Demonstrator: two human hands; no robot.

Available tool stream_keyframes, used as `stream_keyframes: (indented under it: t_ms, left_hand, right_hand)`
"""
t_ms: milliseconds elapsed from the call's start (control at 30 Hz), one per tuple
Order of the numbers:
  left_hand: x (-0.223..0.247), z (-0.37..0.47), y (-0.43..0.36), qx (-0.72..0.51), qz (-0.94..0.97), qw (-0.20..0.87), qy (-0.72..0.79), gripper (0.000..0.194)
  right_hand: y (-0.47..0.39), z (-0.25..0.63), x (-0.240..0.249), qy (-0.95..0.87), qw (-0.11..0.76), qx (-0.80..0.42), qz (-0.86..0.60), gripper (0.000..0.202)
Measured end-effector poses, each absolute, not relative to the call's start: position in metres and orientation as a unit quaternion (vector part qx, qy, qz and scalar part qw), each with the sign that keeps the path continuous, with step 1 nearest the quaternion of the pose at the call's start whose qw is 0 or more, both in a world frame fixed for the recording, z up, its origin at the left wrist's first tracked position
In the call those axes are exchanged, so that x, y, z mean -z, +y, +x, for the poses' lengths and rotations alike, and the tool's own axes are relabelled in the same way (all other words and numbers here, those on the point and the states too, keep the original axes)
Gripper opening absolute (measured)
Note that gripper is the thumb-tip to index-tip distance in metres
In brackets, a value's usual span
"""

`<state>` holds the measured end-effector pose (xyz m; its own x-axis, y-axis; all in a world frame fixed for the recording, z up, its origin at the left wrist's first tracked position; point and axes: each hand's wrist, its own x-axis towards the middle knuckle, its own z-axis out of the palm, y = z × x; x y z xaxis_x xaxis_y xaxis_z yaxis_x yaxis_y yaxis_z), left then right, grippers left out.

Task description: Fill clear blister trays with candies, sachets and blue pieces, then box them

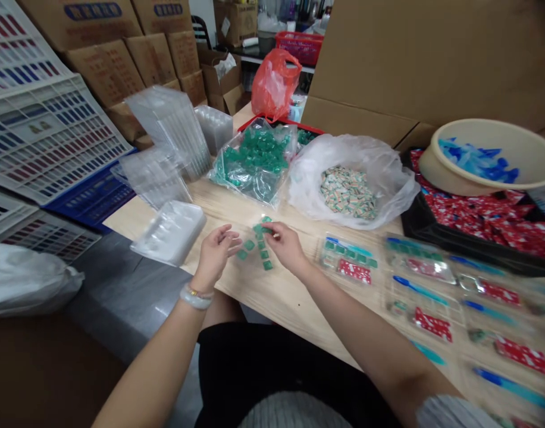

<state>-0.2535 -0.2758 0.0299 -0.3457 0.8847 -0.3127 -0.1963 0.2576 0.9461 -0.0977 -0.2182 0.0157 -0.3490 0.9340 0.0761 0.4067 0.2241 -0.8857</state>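
Note:
In front of me small green square pieces (263, 254) stand in a short column on the wooden table, with a couple of loose green squares (248, 244) to their left. My right hand (285, 242) pinches at the column's upper end, its fingertips on a small green square piece (267, 229). Left of the loose squares hovers my left hand (216, 252), fingers loosely bent and apart, nothing visible in it. Behind both hands lie a clear bag of green pieces (254, 154) and a white plastic bag (306, 178) of small printed tiles (348, 191).
Clear plastic trays (169, 128) are stacked at the left, with a white tray (169, 232) at the table edge. Filled clear trays (348, 260) with blue pens and red packets cover the right side. A cream basin (491, 134) of blue items sits above red packets (478, 217).

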Motion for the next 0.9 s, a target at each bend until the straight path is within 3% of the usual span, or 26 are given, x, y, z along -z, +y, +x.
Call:
stream_keyframes:
  t_ms: [133,300,500,633,767,900]
  left_hand:
    - [-0.055,-0.247,-0.282,-0.519,0.258,0.573,0.58,0.034]
    - [-0.064,-0.235,-0.289,-0.509,0.242,0.623,0.543,0.03]
    - [-0.047,-0.182,-0.318,-0.449,0.249,0.648,0.563,0.031]
    - [-0.022,-0.139,-0.336,-0.421,0.287,0.645,0.57,0.026]
    - [-0.007,-0.117,-0.339,-0.398,0.31,0.645,0.574,0.024]
    - [-0.009,-0.115,-0.34,-0.379,0.31,0.661,0.568,0.026]
  right_hand:
    - [-0.228,-0.075,-0.037,-0.88,0.246,-0.215,-0.345,0.032]
    - [-0.247,-0.044,-0.053,-0.902,0.239,-0.213,-0.291,0.033]
    - [-0.289,0.015,-0.047,-0.814,0.283,-0.302,-0.407,0.026]
    - [-0.316,0.056,-0.026,-0.599,0.353,-0.496,-0.52,0.021]
    - [-0.33,0.074,-0.014,-0.37,0.397,-0.662,-0.517,0.026]
    - [-0.335,0.079,-0.012,-0.373,0.398,-0.668,-0.507,0.026]
